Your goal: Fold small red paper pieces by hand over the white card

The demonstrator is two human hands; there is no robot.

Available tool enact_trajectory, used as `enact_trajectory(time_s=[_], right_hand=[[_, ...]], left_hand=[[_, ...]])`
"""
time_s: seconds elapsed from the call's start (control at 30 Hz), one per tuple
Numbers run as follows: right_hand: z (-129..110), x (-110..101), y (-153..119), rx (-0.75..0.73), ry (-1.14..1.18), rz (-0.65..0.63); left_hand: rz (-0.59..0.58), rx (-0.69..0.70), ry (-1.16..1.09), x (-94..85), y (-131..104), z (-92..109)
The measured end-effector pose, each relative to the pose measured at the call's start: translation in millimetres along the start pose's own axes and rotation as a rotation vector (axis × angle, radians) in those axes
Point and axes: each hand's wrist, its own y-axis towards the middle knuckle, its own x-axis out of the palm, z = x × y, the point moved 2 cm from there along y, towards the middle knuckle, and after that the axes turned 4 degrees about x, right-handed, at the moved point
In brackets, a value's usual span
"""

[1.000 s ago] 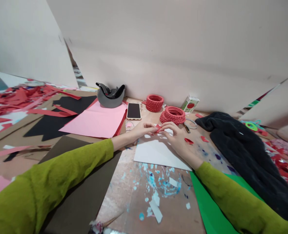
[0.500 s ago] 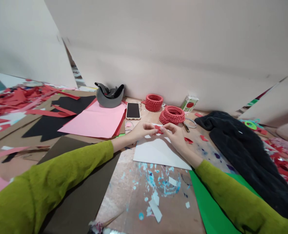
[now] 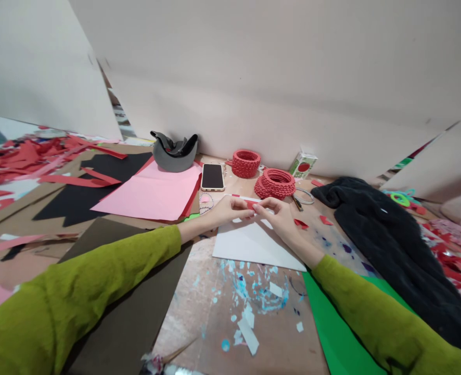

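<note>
The left hand (image 3: 233,210) and right hand (image 3: 274,212) pinch the red piece (image 3: 251,204) between closely gathered fingertips, white sheet (image 3: 250,242) beneath. Uneven pressure might crease it crookedly or make it slip.

2 sets of fingers (image 3: 246,213) (image 3: 263,211), 1 phone (image 3: 212,177)

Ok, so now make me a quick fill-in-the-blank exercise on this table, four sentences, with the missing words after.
1. The small piece pinched between the left hand and the right hand is ____ in color.
2. The board below both hands is ____ in color.
3. The pink sheet lies to the ____ of the phone.
4. The large green sheet lies nearer the ____ forearm.

Missing words: red; white; left; right.
</note>
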Motion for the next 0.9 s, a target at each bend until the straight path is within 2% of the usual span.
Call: enact_trajectory(time_s=[0.23, 0.37, 0.5, 0.63, 0.7, 0.83, 0.9], right_hand=[[0.3, 1.3, -0.1, 0.004, 0.039, -0.004], [-1.9, 2.8, 0.5, 0.033, -0.014, -0.08], [-7.0, 0.9, -0.4, -0.049, -0.094, -0.064], [-7.7, -2.2, -2.7, -0.131, -0.094, 0.068], [-7.7, -2.5, -4.3, -0.165, -0.104, 0.112], [-10.5, -0.4, -6.5, -0.237, -0.156, 0.052], [-10.1, -0.5, -5.6, -0.224, -0.139, 0.03]], left_hand=[[0.014, 0.004, -0.053, -2.0, 0.6, 1.2], [0.049, 0.016, -0.062, -3.0, 0.6, 0.5], [0.039, 0.014, -0.094, -1.9, 0.9, -1.9], [0.023, -0.008, -0.271, -0.4, 0.9, -2.9], [0.051, -0.041, -0.35, -0.7, 0.7, -2.2], [0.116, -0.068, -0.312, -3.4, 0.4, -1.3], [0.145, -0.063, -0.281, -5.3, 0.7, -3.1]])
